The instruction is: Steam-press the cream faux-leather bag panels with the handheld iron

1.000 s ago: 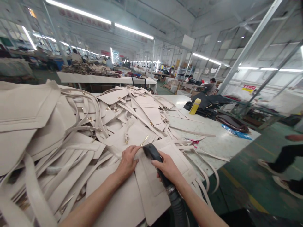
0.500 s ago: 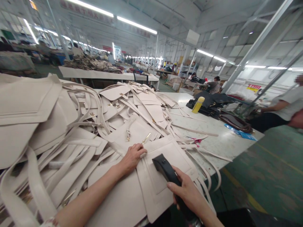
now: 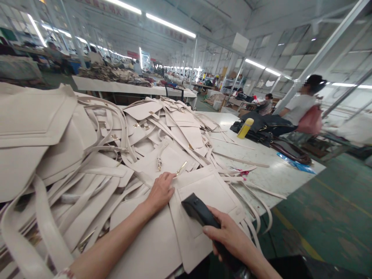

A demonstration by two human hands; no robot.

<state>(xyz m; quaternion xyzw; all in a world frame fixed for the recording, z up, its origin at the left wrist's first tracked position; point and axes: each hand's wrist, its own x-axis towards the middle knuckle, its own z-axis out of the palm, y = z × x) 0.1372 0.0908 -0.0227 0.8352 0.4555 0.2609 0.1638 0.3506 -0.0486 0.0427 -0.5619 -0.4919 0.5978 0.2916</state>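
Observation:
My right hand (image 3: 229, 232) is wrapped round a black hand-held tool (image 3: 199, 211) with a blunt, curved head. Its head hovers over a flat beige bag panel (image 3: 209, 190) with a stitched rectangular outline; whether they touch I cannot tell. My left hand (image 3: 160, 192) is closed at the panel's upper left edge, fingers bent and pressed together, the thumb partly hidden. Just beyond its fingertips lies a gold metal fitting (image 3: 181, 167). Under and left of the panel spreads another smooth beige piece (image 3: 142, 236).
Beige bag parts and straps (image 3: 95, 186) heap across the left and middle of the white table (image 3: 261, 182). Pink-handled scissors (image 3: 242, 172), a yellow bottle (image 3: 245, 128) and dark bags (image 3: 261, 124) lie to the right. A person (image 3: 302, 104) stands beyond.
The tool's head has shifted slightly left over the panel. My left hand has drawn back a little to the left. The person at the right has moved left behind the dark bags.

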